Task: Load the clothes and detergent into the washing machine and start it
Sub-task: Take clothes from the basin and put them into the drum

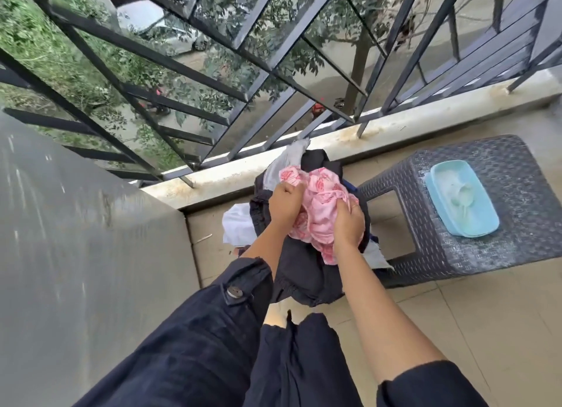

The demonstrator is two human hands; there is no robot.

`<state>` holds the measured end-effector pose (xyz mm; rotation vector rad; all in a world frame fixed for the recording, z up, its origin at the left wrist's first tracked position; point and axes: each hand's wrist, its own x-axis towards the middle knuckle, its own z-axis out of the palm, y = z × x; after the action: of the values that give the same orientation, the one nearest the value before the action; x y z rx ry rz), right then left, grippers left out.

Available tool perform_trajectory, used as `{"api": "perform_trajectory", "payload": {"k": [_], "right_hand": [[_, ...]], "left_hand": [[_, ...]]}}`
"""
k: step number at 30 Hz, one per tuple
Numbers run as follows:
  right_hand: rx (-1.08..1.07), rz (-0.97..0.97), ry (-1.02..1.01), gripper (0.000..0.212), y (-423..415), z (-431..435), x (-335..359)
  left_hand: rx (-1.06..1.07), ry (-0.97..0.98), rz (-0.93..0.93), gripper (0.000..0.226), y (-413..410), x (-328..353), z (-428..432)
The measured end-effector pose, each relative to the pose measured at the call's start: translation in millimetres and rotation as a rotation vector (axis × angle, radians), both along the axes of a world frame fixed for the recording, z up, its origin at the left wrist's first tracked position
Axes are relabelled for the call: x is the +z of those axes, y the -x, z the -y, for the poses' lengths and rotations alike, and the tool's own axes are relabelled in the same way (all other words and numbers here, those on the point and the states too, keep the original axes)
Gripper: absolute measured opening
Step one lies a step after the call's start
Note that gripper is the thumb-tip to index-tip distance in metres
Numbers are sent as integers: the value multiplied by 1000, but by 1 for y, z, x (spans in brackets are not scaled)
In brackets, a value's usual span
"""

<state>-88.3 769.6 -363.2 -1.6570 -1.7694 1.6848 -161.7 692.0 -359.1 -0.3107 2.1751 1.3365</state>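
A bundle of clothes hangs over the balcony floor: a pink patterned cloth [319, 206] on top, a dark garment [301, 279] under it, plus grey [287, 160] and white [237, 227] pieces. My left hand [284, 204] is shut on the bundle's left side. On its right side my right hand [349, 224] grips the pink cloth. A light blue tub [480, 221] holding white detergent powder and a scoop rests on a dark woven stool [456, 254] to the right. The grey slab [76, 239] at left looks like the washing machine's top.
A black metal railing [243, 96] on a pale concrete kerb [395, 126] closes off the balcony ahead, with trees and a street far below. Beige floor tiles [471, 330] lie to the right and near me.
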Motion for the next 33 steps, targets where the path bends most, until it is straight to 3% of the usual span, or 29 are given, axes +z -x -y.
{"api": "perform_trajectory", "payload": {"k": [3,7,10,15,19,22,25,33], "right_hand": [[-55,-38,36,35,-1,0,40],[-94,-136,112,13,1,4,104],[-56,-192,146,24,3,3,141],[2,-248,104,13,7,22,241],[40,-265,87,31,11,39,290],[93,-288,100,23,13,59,325],[119,-310,158,15,16,82,359],[323,-362,215,29,36,178,413]], "left_hand": [[109,-84,29,24,-5,40,2],[173,-186,17,47,-14,110,5],[201,-196,-58,41,-19,162,7],[332,-172,-168,36,-26,246,19],[378,-98,-220,41,-33,306,37],[429,-83,-237,44,-39,344,58],[488,-79,-247,43,-40,371,84],[653,-84,-351,48,-32,420,185]]}}
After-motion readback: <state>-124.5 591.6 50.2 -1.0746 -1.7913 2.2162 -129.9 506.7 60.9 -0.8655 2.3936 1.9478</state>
